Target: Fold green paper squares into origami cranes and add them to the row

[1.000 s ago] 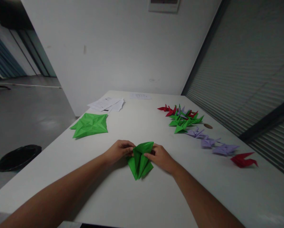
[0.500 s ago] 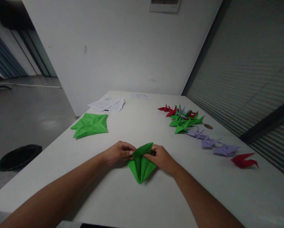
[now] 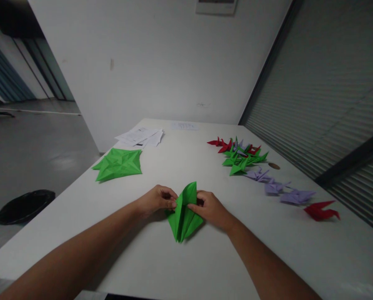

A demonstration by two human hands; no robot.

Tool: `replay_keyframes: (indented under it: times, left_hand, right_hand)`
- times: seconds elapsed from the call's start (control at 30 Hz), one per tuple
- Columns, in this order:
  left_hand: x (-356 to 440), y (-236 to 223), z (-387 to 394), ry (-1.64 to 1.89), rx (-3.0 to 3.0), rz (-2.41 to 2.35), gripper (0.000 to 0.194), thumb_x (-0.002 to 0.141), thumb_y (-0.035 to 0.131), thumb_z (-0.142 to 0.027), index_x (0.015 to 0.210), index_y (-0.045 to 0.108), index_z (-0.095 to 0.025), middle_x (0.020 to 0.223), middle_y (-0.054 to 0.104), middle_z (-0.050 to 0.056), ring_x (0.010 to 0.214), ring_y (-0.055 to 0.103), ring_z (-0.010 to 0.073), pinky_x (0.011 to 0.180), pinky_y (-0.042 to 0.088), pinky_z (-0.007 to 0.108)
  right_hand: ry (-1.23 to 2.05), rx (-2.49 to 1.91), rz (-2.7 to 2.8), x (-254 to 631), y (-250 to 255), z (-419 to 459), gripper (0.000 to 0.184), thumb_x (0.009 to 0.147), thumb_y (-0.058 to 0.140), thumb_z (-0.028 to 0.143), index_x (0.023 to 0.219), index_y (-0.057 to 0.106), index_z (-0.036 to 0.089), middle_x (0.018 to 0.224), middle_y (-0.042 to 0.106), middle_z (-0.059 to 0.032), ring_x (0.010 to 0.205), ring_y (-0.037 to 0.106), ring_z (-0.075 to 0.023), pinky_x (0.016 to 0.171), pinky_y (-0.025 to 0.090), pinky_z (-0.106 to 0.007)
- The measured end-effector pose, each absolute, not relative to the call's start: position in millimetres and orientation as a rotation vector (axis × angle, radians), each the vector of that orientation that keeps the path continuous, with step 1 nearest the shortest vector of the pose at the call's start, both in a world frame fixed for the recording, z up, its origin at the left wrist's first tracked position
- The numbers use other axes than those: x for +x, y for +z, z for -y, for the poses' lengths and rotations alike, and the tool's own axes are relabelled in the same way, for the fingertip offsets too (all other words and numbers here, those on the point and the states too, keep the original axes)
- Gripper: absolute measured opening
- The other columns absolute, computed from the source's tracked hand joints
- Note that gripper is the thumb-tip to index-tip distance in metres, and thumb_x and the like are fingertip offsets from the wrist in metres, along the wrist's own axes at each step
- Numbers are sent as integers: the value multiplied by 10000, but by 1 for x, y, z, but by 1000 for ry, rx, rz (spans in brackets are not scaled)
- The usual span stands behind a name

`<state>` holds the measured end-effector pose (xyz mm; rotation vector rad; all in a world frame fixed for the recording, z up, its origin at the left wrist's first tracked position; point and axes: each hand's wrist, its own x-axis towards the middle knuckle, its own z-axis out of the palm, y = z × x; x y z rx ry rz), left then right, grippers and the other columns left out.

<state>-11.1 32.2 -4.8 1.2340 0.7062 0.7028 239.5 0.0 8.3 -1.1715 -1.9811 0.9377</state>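
Observation:
Between my hands is a partly folded green origami paper, its lower point toward me and an upper flap standing up. My left hand pinches its left edge between thumb and fingers. On the other side my right hand grips the right edge, the thumb lying on the front layer near the middle. Fingers behind the paper are partly hidden. To the left lie creased green paper sheets, overlapping each other.
Folded paper cranes in green, purple and red line the right side of the white table. Printed papers lie at the back left. A black-lined bin stands on the floor at left.
The green paper's upper flap has risen and narrowed, its tip shifting slightly left. The lower point has also moved a little left and split into two tips. Both hands keep their hold.

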Motion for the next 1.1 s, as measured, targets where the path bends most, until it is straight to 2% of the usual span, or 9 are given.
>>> replay_keyframes:
  times: [0.2, 0.47, 0.73, 0.9, 1.1]
  left_hand:
    - [-8, -3, -32, 681, 1295, -752, 381, 606, 969, -338, 805, 743, -105, 717, 710, 47, 631, 626, 127, 629, 482, 266]
    - [-3, 1, -27, 654, 1384, -811, 296, 637, 897, -284, 754, 675, -128, 669, 631, -21, 606, 553, 95, 604, 411, 233]
    - [2, 2, -23, 628, 1451, -836, 277, 699, 819, -339, 807, 671, -131, 658, 621, -18, 584, 547, 109, 582, 423, 240]
    - [3, -6, -25, 667, 1495, -879, 263, 722, 783, -354, 825, 671, -139, 666, 633, -7, 584, 563, 126, 594, 458, 262]
    - [4, -7, -24, 602, 1855, -1033, 176, 818, 694, -315, 865, 742, -153, 691, 655, -2, 633, 547, 138, 602, 407, 248]
  right_hand:
    - [984, -1162, 1979, 239, 8, 2, 168, 875, 726, 317, 854, 747, 151, 861, 705, -59, 744, 601, -183, 651, 467, -276]
    - [985, -1136, 1996, 236, 11, 3, 213, 874, 744, 374, 836, 739, 164, 831, 685, -49, 751, 590, -194, 673, 472, -294]
    - [907, -1152, 2035, 234, 8, 2, 152, 864, 730, 285, 781, 695, 163, 744, 616, -8, 695, 535, -164, 631, 410, -267]
    - [872, -1131, 2037, 231, 13, 3, 67, 849, 723, 200, 801, 688, 170, 786, 613, -6, 739, 551, -167, 666, 406, -273]
    - [799, -1237, 2114, 233, 12, 1, 150, 809, 729, 111, 704, 642, 174, 702, 559, 28, 676, 511, -143, 612, 348, -254]
